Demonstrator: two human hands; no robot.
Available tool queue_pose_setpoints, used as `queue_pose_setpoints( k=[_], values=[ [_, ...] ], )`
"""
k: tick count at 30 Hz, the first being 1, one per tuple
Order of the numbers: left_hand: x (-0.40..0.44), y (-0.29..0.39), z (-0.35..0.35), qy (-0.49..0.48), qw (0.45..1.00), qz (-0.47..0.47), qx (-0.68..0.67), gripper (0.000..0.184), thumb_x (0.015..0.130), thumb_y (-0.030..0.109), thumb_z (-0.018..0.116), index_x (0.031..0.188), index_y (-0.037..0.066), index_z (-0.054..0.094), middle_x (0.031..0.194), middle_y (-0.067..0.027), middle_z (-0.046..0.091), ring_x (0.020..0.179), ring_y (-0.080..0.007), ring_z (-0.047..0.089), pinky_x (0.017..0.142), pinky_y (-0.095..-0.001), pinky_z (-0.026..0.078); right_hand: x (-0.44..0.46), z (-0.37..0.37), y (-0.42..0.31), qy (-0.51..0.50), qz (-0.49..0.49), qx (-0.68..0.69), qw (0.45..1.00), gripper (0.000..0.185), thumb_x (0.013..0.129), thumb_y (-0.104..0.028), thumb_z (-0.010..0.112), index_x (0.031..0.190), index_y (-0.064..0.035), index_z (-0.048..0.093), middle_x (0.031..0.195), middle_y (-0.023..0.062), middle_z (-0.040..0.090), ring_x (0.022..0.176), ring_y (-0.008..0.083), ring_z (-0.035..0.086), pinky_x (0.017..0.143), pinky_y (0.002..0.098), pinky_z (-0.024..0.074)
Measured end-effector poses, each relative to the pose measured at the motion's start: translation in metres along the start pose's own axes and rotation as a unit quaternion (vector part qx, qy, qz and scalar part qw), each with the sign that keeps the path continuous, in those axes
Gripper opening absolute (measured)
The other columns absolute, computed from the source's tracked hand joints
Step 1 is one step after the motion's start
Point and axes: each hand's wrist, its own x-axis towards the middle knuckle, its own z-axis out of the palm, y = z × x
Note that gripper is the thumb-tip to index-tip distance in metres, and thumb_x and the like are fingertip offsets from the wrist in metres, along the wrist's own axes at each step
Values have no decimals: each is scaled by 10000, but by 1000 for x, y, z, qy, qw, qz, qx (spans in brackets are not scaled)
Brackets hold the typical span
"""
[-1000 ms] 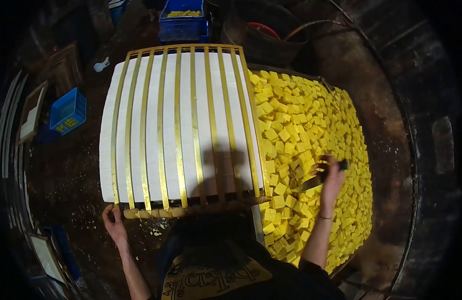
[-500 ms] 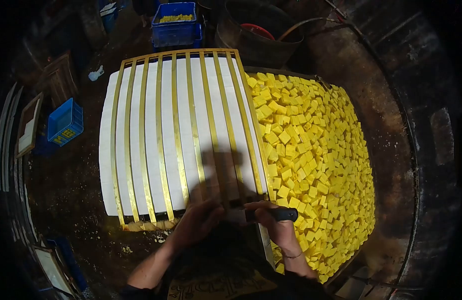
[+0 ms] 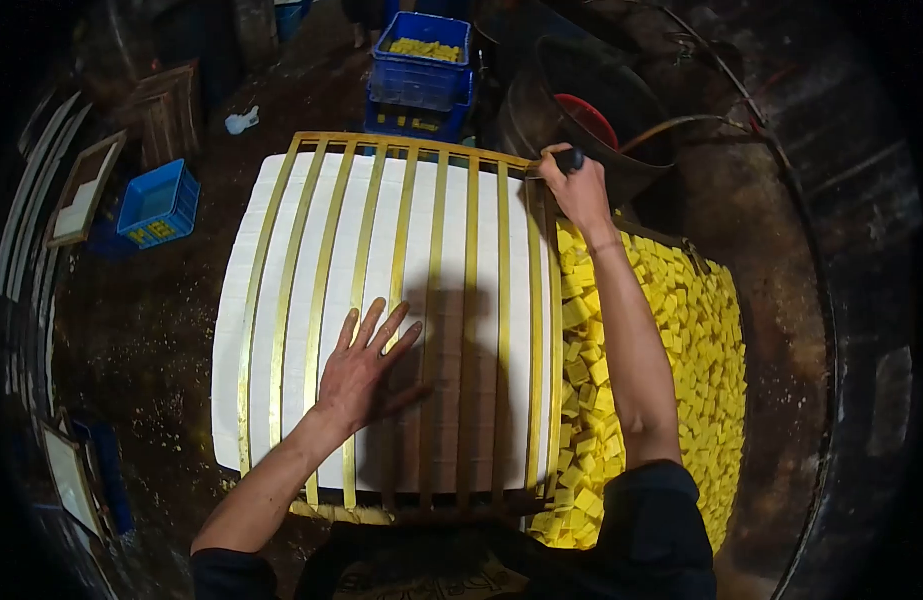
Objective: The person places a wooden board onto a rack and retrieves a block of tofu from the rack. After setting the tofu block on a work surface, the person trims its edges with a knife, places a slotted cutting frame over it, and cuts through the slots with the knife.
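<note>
A wooden slatted frame (image 3: 412, 143) lies over a broad white slab (image 3: 230, 350). My left hand (image 3: 354, 380) is spread open over the middle slats with nothing in it; whether it touches them I cannot tell. At the frame's far right corner, my right hand (image 3: 582, 197) grips a knife by its black handle (image 3: 573, 160). The blade is mostly hidden there. Small yellow cubes (image 3: 707, 360) are heaped along the right side of the frame, partly behind my right forearm. My shadow falls across the slab's near right part.
Stacked blue crates (image 3: 422, 82), the upper one with yellow pieces, stand beyond the frame. A large dark barrel (image 3: 534, 112) with a red rim inside is behind the far right corner. Another blue crate (image 3: 160, 212) and a framed board (image 3: 87, 190) sit left.
My right hand has carried the knife from the near edge to the frame's far right corner. My left hand has moved forward over the slats and spread its fingers. The view has shifted.
</note>
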Motion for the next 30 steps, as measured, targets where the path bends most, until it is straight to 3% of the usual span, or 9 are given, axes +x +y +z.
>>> queue_pose_setpoints(
  k=[6,9,12,18,20,22,24,26,30],
  values=[
    [0,-3,4,6,1000,-15,-11,762,746,511,711,1347,105,477,1471,-106,344,1400,-345,238,1140,-527,204,10,7,16,-125,20,-98,987,273,792,-240,618,886,12,665,891,250,648,891,418,612,785,437,500],
    [-5,-7,16,13,999,4,44,752,762,505,699,1348,94,471,1484,-115,331,1400,-341,242,1145,-515,202,-75,-25,-11,-127,0,-102,987,279,784,-250,614,853,16,658,774,230,647,734,434,600,701,421,507],
    [-5,-5,19,17,998,-3,52,768,791,543,647,1384,104,435,1510,-106,291,1413,-318,217,1163,-487,166,-206,-76,-76,-201,164,8,966,316,861,-312,601,771,-13,650,581,88,579,503,149,545,508,318,446],
    [-8,-3,22,2,998,-22,53,804,781,605,605,1413,153,398,1527,-57,260,1433,-260,163,1191,-442,102,-329,-127,-158,-301,215,8,929,156,854,-171,623,859,-16,608,558,71,534,492,162,535,496,306,432],
    [-7,-5,23,23,998,-10,54,795,786,596,615,1409,150,402,1517,-80,276,1423,-290,192,1180,-464,126,-330,-130,-153,-325,227,-2,918,127,853,-140,613,856,-13,607,565,80,541,497,175,548,512,301,444],
    [-6,-8,24,31,998,-1,50,796,783,584,631,1405,140,405,1504,-97,298,1413,-311,212,1168,-483,148,-314,-132,-124,-246,-105,-293,918,125,847,-119,611,846,6,608,592,87,556,552,144,576,547,291,460],
    [-6,-12,23,43,998,4,55,798,780,572,646,1401,130,409,1491,-114,320,1404,-332,232,1156,-502,170,-240,-108,-153,7,174,103,979,156,849,-139,613,855,17,610,627,80,572,612,120,585,580,276,467],
    [-5,-11,18,46,998,23,24,808,766,554,673,1386,101,423,1464,-140,358,1388,-359,261,1129,-534,208,-182,-82,-106,-96,109,10,989,179,849,-158,619,885,17,621,639,71,573,642,87,573,592,269,463],
    [-4,-8,9,73,996,12,-43,812,755,551,681,1375,87,436,1453,-139,377,1386,-357,265,1122,-536,221,-52,-21,-70,-5,-38,3,999,218,813,-196,637,892,7,652,682,184,623,666,266,662,615,330,484]
  ],
)
